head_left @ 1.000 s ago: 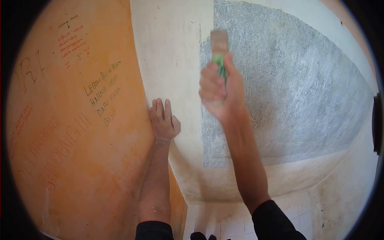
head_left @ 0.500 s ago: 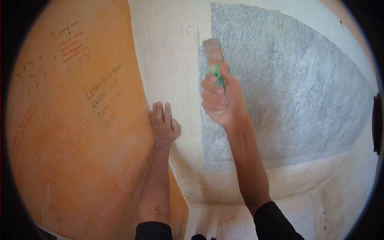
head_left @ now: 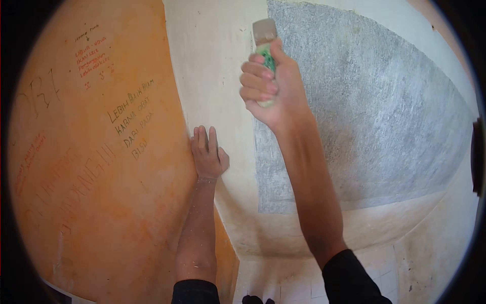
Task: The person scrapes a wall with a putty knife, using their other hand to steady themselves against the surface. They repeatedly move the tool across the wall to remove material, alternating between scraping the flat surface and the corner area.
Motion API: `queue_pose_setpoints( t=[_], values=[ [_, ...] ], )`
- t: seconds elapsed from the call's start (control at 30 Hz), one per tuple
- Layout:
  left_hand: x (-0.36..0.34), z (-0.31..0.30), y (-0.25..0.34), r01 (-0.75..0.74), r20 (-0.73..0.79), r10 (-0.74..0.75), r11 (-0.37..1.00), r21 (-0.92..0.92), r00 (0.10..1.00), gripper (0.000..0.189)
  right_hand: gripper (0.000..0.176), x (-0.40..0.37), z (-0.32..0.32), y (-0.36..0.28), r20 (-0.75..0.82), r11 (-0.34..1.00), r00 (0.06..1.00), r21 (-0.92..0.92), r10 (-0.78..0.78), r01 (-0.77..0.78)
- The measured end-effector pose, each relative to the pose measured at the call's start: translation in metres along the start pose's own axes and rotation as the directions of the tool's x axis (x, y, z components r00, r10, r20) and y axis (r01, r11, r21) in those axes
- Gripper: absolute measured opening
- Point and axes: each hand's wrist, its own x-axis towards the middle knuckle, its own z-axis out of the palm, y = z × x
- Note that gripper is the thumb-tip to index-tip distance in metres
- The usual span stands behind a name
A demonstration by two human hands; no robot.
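A scraper (head_left: pixel 264 31) with a wide flat metal blade and a pale green handle is in my right hand (head_left: pixel 271 81), fingers wrapped round the handle. Its blade points up, in front of the left edge of a rough grey patch (head_left: pixel 364 111) on the white wall (head_left: pixel 217 61). Whether the blade touches the wall I cannot tell. Lower and to the left, my left hand (head_left: pixel 207 154) lies flat on the white wall beside the orange wall, fingers pointing up and holding nothing.
The orange wall (head_left: pixel 136 202) on the left bears handwriting in red and dark ink. Below the grey patch runs a pale band of wall, with light floor tiles (head_left: pixel 364 278) at the bottom. A dark object (head_left: pixel 477 157) stands at the right edge.
My right hand has moved up and slightly left with the scraper, from beside the grey patch's left edge to near its top left corner. My left hand has stayed in place.
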Motion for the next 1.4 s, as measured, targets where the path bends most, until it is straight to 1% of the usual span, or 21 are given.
queue_pose_setpoints(
  t=[0.03, 0.07, 0.13, 0.17, 0.27, 0.37, 0.47, 0.57, 0.63, 0.67, 0.73, 0.83, 0.93, 0.97, 1.03, 1.1, 1.2, 1.23, 1.3, 1.33, 1.4],
  values=[
    [-0.001, 0.001, 0.0, 0.003, -0.002, -0.003, 1.0, -0.004, 1.0, 0.06, 0.051, -0.007, -0.001, 0.001, -0.005, 0.998, 0.999, 0.053, 0.033, -0.033],
    [-0.004, 0.001, 0.0, 0.002, -0.001, -0.002, 1.0, -0.008, 1.0, 0.06, 0.051, -0.017, -0.011, 0.01, -0.01, 0.998, 0.999, 0.05, 0.039, -0.038],
    [-0.003, -0.003, 0.0, -0.007, 0.003, 0.007, 1.0, -0.007, 1.0, 0.06, 0.052, -0.039, -0.04, 0.035, -0.075, 1.0, 0.997, -0.012, 0.013, -0.014],
    [-0.001, -0.002, 0.001, -0.011, -0.001, 0.011, 1.0, -0.007, 1.0, 0.06, 0.052, -0.042, -0.045, 0.039, -0.07, 1.0, 0.998, -0.014, 0.012, -0.013],
    [-0.003, -0.001, 0.0, -0.012, -0.004, 0.012, 1.0, 0.003, 1.0, 0.06, 0.053, -0.039, -0.043, 0.038, -0.044, 1.0, 0.999, 0.007, 0.028, -0.027],
    [-0.002, -0.002, 0.001, -0.013, 0.005, 0.013, 1.0, 0.015, 1.0, 0.06, 0.053, -0.021, -0.013, 0.032, -0.061, 1.0, 0.998, -0.016, 0.018, -0.019],
    [-0.002, -0.002, 0.001, -0.012, -0.006, 0.012, 1.0, -0.008, 1.0, 0.059, 0.053, -0.033, -0.021, 0.036, -0.111, 0.999, 0.994, 0.042, 0.0, 0.005],
    [-0.001, -0.002, 0.001, -0.013, -0.014, 0.013, 1.0, -0.01, 1.0, 0.059, 0.052, -0.045, -0.051, 0.032, -0.067, 1.0, 0.998, 0.01, 0.017, -0.016],
    [0.0, -0.002, 0.002, -0.012, -0.016, 0.012, 1.0, -0.001, 1.0, 0.059, 0.051, -0.045, -0.051, 0.032, 0.029, 0.998, 0.999, 0.051, 0.044, -0.045],
    [-0.001, -0.002, 0.002, -0.014, -0.01, 0.014, 1.0, 0.009, 1.0, 0.059, 0.051, -0.038, -0.049, 0.031, 0.032, 0.997, 0.999, 0.054, 0.044, -0.046],
    [-0.002, -0.004, 0.0, -0.017, 0.0, 0.017, 1.0, 0.007, 1.0, 0.059, 0.053, -0.024, -0.02, 0.025, -0.072, 0.999, 0.997, -0.002, 0.033, -0.033],
    [-0.005, -0.001, 0.004, 0.001, 0.0, -0.001, 1.0, -0.007, 1.0, 0.059, 0.053, -0.028, -0.035, 0.021, -0.042, 0.999, 0.998, 0.028, 0.043, -0.042],
    [-0.002, 0.0, -0.002, -0.008, -0.015, 0.008, 1.0, 0.009, 1.0, 0.059, 0.052, -0.054, -0.055, 0.026, -0.045, 0.999, 0.998, 0.016, 0.05, -0.05],
    [-0.004, 0.0, 0.001, -0.004, -0.01, 0.005, 1.0, 0.026, 1.0, 0.059, 0.052, -0.051, -0.058, 0.024, -0.044, 0.999, 0.998, 0.007, 0.051, -0.05],
    [-0.001, 0.002, 0.001, -0.013, -0.022, 0.013, 1.0, 0.028, 1.0, 0.059, 0.052, -0.033, -0.055, 0.019, 0.099, 0.997, 0.994, 0.051, 0.054, -0.059],
    [-0.005, 0.0, 0.003, -0.016, -0.014, 0.017, 0.999, 0.027, 1.0, 0.058, 0.052, 0.009, -0.033, 0.004, 0.1, 0.998, 0.995, -0.06, 0.002, 0.004],
    [-0.001, 0.001, 0.001, -0.008, -0.024, 0.008, 1.0, 0.009, 1.0, 0.058, 0.052, 0.024, 0.021, -0.01, 0.051, 1.0, 0.999, 0.011, 0.008, -0.009],
    [-0.001, 0.002, 0.001, -0.004, -0.018, 0.004, 1.0, 0.02, 1.0, 0.058, 0.052, 0.021, 0.018, -0.007, 0.048, 1.0, 0.999, 0.003, 0.013, -0.013],
    [-0.007, -0.001, 0.004, 0.003, -0.004, -0.003, 0.999, 0.032, 1.0, 0.058, 0.051, 0.005, -0.003, 0.013, -0.023, 0.998, 0.999, -0.047, -0.039, 0.038],
    [-0.007, -0.003, 0.005, 0.007, 0.002, -0.007, 1.0, 0.016, 1.0, 0.057, 0.051, -0.008, -0.018, 0.025, -0.021, 0.998, 0.999, -0.041, -0.041, 0.04],
    [-0.001, -0.001, 0.003, 0.007, -0.012, -0.007, 1.0, 0.007, 1.0, 0.057, 0.052, -0.032, -0.046, 0.04, -0.073, 1.0, 0.997, -0.009, 0.003, -0.004]
  ],
)
